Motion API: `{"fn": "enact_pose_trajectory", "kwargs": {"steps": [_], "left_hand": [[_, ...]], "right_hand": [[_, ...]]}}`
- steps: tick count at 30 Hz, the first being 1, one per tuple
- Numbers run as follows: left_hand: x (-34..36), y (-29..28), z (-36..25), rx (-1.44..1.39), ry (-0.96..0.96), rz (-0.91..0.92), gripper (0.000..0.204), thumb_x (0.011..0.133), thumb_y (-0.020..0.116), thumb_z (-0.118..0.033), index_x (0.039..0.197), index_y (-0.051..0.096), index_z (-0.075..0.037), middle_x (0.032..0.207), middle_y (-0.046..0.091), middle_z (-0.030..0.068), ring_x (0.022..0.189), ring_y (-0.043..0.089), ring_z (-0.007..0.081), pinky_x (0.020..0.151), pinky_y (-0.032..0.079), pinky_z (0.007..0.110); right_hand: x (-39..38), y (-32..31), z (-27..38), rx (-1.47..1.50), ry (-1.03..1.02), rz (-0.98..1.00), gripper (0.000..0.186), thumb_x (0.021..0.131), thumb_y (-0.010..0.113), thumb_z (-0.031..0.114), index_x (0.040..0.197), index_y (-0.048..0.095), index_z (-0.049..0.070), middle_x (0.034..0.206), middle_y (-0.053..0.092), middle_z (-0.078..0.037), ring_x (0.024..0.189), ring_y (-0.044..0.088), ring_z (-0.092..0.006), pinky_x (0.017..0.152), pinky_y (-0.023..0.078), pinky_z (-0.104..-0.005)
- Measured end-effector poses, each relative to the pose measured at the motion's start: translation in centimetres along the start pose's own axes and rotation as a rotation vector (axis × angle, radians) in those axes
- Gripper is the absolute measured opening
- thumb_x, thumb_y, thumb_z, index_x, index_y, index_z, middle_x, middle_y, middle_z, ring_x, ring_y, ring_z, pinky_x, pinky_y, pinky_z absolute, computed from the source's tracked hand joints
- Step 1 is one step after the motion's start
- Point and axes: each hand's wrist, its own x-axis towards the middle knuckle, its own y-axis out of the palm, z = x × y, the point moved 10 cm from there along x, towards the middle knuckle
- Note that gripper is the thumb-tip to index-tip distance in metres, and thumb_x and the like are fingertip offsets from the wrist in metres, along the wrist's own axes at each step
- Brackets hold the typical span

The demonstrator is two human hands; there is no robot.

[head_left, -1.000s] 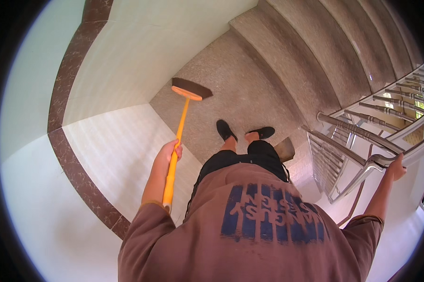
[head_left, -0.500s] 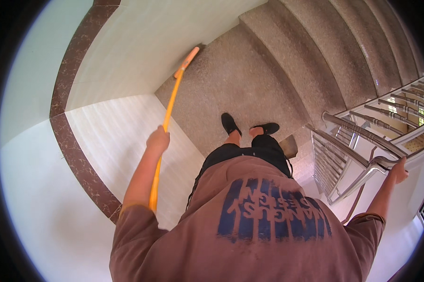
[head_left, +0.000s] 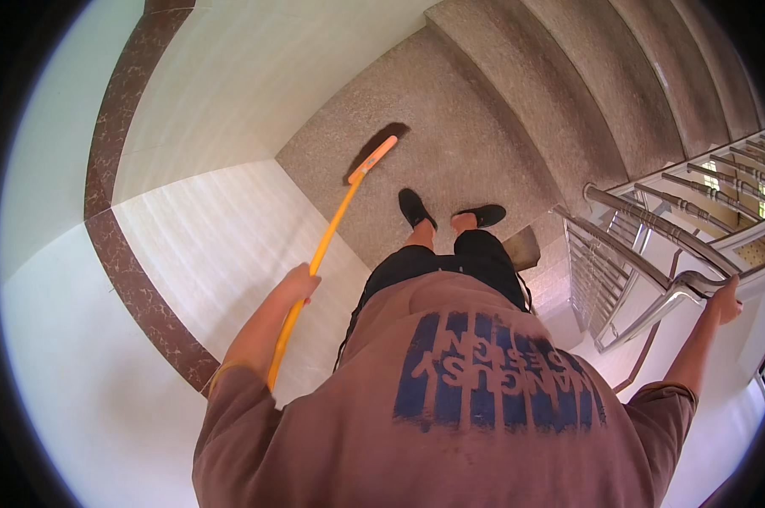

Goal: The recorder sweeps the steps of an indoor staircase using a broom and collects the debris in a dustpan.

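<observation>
Seemingly unfinished, extent done unclear: left hand grips yellow-shafted orange broom, head forward. Right hand clasps silver metal handrail.

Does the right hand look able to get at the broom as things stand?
Probably not: the right hand holds the railing, and the broom is in the left hand, well apart.

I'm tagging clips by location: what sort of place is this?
Probably an indoor stairwell landing: there are steps, a metal railing beside them, and pale walls alongside.
</observation>
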Motion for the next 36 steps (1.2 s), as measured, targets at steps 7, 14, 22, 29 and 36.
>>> {"fn": "enact_pose_trajectory", "kwargs": {"steps": [7, 14, 22, 29, 36], "left_hand": [[-2.1, -1.7, 3.7, -0.251, -0.063, -0.129, 0.027, 0.078, 0.052, -0.017, 0.090, 0.042, 0.005, 0.059, 0.051, 0.0128, 0.040, 0.050, 0.0205, 0.036, 0.041, 0.032], [6.2, -2.7, 1.2, -0.357, -0.102, -0.122, 0.016, 0.070, 0.050, -0.005, 0.076, 0.047, 0.009, 0.055, 0.052, 0.0152, 0.042, 0.053, 0.0239, 0.038, 0.044, 0.034], [-0.3, 4.0, -6.5, 0.090, 0.054, 0.106, 0.025, 0.071, 0.048, -0.004, 0.090, 0.041, 0.011, 0.064, 0.054, 0.0183, 0.045, 0.055, 0.0246, 0.039, 0.044, 0.035], [-3.8, -1.1, -10.3, 0.105, 0.146, 0.105, 0.025, 0.072, 0.051, -0.006, 0.092, 0.042, 0.006, 0.065, 0.054, 0.0169, 0.045, 0.055, 0.0227, 0.038, 0.044, 0.034], [5.0, -11.4, -22.0, 0.246, 0.299, -0.230, 0.013, 0.070, 0.048, -0.006, 0.074, 0.051, 0.006, 0.052, 0.053, 0.0131, 0.043, 0.054, 0.0238, 0.038, 0.043, 0.036]], "right_hand": [[0.2, -0.5, -0.5, 0.006, 0.010, 0.011, 0.079, 0.058, 0.061, 0.056, 0.097, 0.053, -0.011, 0.100, 0.055, -0.023, 0.094, 0.053, -0.0327, 0.083, 0.040, -0.0377], [-0.5, 0.1, 0.1, -0.011, 0.020, 0.047, 0.079, 0.057, 0.062, 0.057, 0.095, 0.053, -0.012, 0.098, 0.055, -0.024, 0.093, 0.053, -0.0329, 0.082, 0.041, -0.0374], [1.9, 1.4, -2.0, -0.054, -0.026, -0.014, 0.082, 0.056, 0.060, 0.060, 0.095, 0.054, -0.011, 0.096, 0.056, -0.023, 0.091, 0.054, -0.0330, 0.080, 0.041, -0.0375], [2.0, 1.7, -2.3, -0.040, -0.029, 0.003, 0.086, 0.055, 0.059, 0.064, 0.091, 0.055, -0.014, 0.094, 0.057, -0.026, 0.091, 0.055, -0.0342, 0.080, 0.042, -0.0378], [2.1, 1.6, -2.5, -0.075, -0.022, 0.012, 0.085, 0.052, 0.060, 0.064, 0.096, 0.054, -0.008, 0.099, 0.056, -0.021, 0.094, 0.053, -0.0322, 0.081, 0.041, -0.0369]]}}
